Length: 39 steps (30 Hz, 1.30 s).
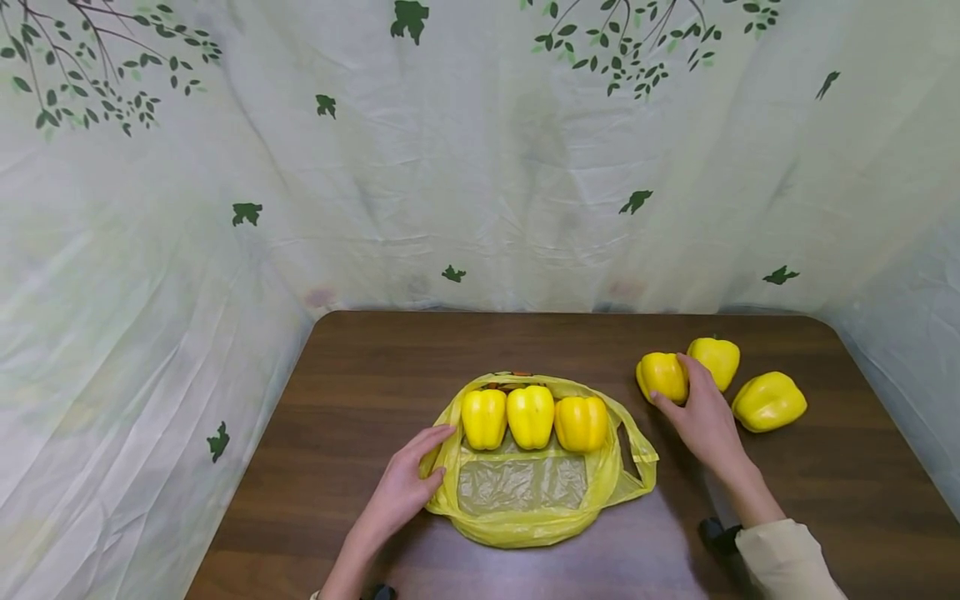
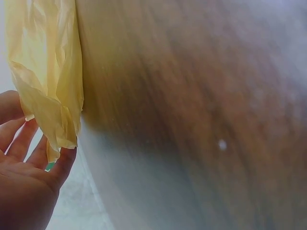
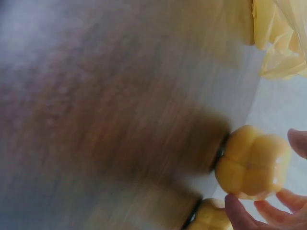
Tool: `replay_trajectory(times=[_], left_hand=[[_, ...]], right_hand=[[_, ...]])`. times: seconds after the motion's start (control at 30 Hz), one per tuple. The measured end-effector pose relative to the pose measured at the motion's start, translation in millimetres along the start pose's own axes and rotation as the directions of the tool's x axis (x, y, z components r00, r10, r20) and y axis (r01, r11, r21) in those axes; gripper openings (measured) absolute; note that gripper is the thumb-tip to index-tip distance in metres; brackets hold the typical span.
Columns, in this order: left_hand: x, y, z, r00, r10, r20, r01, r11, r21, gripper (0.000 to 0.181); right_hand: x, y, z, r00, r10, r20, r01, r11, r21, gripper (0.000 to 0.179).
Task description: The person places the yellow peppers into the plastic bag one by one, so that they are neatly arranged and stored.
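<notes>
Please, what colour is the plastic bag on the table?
Yellow; the plastic bag shows best from the head.

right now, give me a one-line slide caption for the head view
The left hand touches a yellow bag holding three yellow peppers while the right hand grips another pepper.

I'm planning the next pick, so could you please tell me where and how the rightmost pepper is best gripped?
The rightmost pepper is probably best taken round its middle, from above, the grip spanning its near and far sides: it appears to lie on its side, longer left to right, with bare table along both those sides.
</notes>
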State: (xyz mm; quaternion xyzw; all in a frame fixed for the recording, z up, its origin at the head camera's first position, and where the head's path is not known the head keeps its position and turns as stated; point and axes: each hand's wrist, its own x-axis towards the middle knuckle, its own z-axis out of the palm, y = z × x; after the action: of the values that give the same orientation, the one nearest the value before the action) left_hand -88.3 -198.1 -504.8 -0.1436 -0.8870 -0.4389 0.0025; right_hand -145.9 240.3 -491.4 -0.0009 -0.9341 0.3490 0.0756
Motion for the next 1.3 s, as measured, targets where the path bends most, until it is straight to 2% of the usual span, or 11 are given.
replay_trajectory(times=[0.27,0.57,0.9,1.07,1.3], left_hand=[[-0.7,0.1,0.8,1.0,-0.009,-0.002,0.009,1.0,-0.002,0.06],[-0.9,0.1,0.1,1.0,-0.02,-0.001,0.02,1.0,0.005,0.06],[-0.3,-2.6,0.9,1.0,0.017,-0.012,-0.017,1.0,0.009,0.057],[-0.6,-2.9,1.2,0.999,0.029,-0.019,-0.029,0.999,0.019,0.058],[0.3,-1.3,0.3,1.0,-0.003,0.001,0.003,1.0,-0.005,0.057]], right_hand=[[5.1,4,1,0.992,0.088,0.091,-0.09,0.996,0.013,0.089],[7.8,7,4,0.985,0.113,0.131,-0.118,0.993,0.029,0.097],[11.1,6,4,0.988,0.114,0.102,-0.121,0.99,0.069,0.096],[9.7,6,4,0.985,0.128,0.114,-0.139,0.986,0.09,0.097],[4.4,6,4,0.979,0.167,0.121,-0.18,0.977,0.113,0.099]])
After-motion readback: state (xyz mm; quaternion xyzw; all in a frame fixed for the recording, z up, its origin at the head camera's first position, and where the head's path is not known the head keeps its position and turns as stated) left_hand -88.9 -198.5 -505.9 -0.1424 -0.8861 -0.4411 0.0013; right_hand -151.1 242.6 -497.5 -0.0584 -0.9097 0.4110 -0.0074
